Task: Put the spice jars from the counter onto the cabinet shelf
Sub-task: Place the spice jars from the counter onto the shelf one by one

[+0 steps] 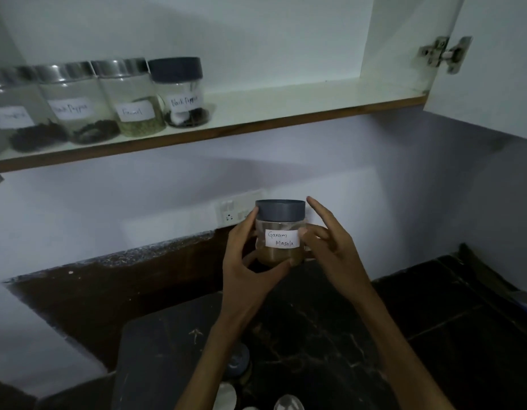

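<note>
1. Hanging upright btwn both hands, clear round jar point(281, 235) w/ dark grey lid & "Garam Masala" label was above black stone counter point(419, 315), well below white cabinet shelf point(300, 99).
2. L hand point(244, 261) gripped its left side, fingers curled round, thumb across the base.
3. R hand point(330, 247) pinched the right side by the label; index finger stuck out straight, off the lid.
4. Shelf's left end carried four labelled glass jars point(132, 105) in a row.

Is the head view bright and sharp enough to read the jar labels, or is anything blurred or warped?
Head view: dim overall, with the counter nearly black. The label on the Garam Masala jar is sharp and readable. Sharpness falls off leftward along the shelf, and the label on the leftmost jar is unreadable. The wide-angle lens makes the shelf edge slant and bow.
</note>
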